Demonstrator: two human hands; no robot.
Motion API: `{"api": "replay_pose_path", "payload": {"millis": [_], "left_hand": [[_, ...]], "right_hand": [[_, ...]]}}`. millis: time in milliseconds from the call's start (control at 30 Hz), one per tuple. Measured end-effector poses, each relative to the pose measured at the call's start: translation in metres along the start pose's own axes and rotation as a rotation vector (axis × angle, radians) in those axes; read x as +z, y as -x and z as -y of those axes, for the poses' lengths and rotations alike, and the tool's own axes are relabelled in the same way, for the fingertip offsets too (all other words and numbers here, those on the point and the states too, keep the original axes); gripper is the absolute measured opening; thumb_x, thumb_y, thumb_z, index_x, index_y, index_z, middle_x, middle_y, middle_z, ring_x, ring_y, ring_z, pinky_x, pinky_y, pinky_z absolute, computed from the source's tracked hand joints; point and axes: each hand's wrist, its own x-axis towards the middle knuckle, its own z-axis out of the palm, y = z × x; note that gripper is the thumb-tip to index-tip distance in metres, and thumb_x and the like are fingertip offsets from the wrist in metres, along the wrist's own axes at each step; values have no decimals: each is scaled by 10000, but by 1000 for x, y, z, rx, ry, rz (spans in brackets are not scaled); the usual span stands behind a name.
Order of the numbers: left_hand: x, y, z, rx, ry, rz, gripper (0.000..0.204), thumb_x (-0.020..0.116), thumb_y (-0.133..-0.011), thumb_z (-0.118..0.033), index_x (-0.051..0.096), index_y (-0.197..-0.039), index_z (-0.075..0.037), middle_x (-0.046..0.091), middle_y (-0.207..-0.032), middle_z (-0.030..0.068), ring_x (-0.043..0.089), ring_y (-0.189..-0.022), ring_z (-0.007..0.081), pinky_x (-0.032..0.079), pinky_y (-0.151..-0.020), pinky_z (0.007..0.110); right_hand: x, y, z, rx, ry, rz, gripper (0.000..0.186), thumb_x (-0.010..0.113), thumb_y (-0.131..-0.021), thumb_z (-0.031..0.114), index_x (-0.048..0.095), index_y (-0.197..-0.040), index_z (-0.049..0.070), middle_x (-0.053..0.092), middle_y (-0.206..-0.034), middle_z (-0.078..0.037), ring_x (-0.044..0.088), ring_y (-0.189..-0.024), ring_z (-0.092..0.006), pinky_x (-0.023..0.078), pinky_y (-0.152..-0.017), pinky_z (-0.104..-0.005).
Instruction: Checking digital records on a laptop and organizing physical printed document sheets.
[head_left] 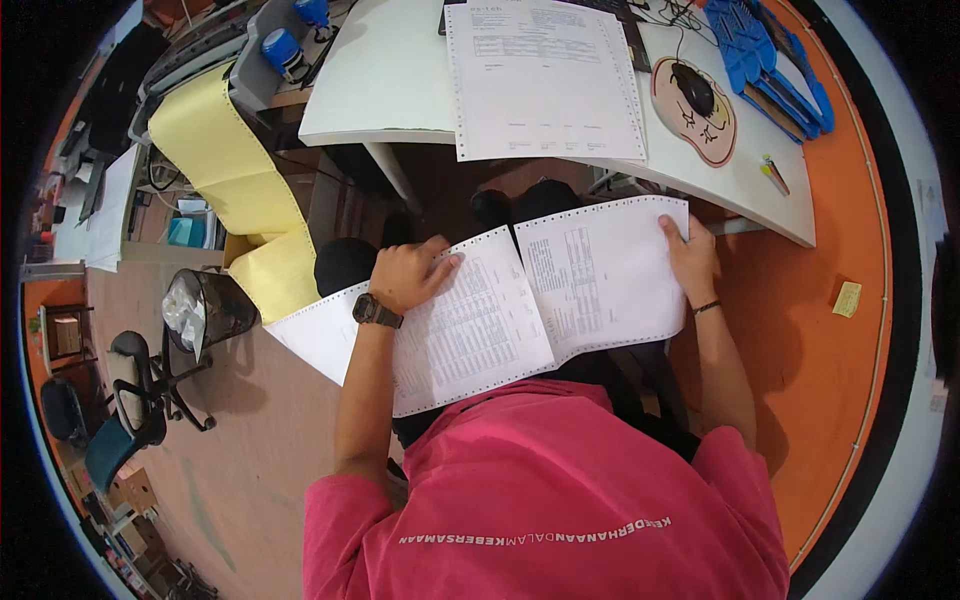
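Across my lap lie two printed sheets of tractor-feed paper with perforated edges. My left hand [413,270], a dark watch on its wrist, grips the top edge of the left sheet [465,335], fingers bent over it. My right hand [688,255] holds the right sheet [590,285] by its outer edge, thumb on top. A further white length [310,335] runs left beneath my left arm toward yellow continuous paper [215,165], which hangs from machinery at the upper left into a box.
Ahead, a curved white desk [375,80] holds printed pages [545,80], a mouse [690,90] on a patterned pad, blue trays [765,65] and small items. On the left stand a wire bin [230,310] and office chairs [135,395]. An orange surface [820,390] runs along the right.
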Motion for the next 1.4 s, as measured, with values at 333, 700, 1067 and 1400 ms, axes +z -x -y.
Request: {"api": "replay_pose_path", "payload": {"millis": [333,700,1067,1400], "left_hand": [[4,3,11,-17,33,-129,276,614,-1069,-357,702,-965,-117,699,-693,153,710,-677,395,555,-625,516],[-97,103,69,-113,434,-963,390,537,-1155,-361,636,-971,-32,527,-717,-15,442,-629,82,360,-564,296],[-229,252,80,377,611,-853,383,560,-1135,-337,643,-1156,36,645,-824,101,571,-645,186,470,-616,338],[-198,136,-55,101,59,-616,292,689,-990,-247,697,-869,19,644,-705,134,592,-572,262,467,-578,367]], "right_hand": [[-61,6,-68,92,-145,-203,428,721,-1076,329,732,-1228,-71,802,-1110,-105,692,-976,-139,550,-914,-332],[-42,21,63,-60,-432,-62,501,725,-1051,484,759,-1127,-10,725,-942,12,591,-865,-70,524,-791,-296],[125,49,76,3,-246,157,536,659,-1064,495,731,-1005,-33,741,-877,-277,755,-823,-432,563,-740,-468],[74,55,138,-342,-271,210,585,671,-1066,478,623,-1381,-13,744,-1194,-232,730,-1096,-345,556,-977,-410]]}}
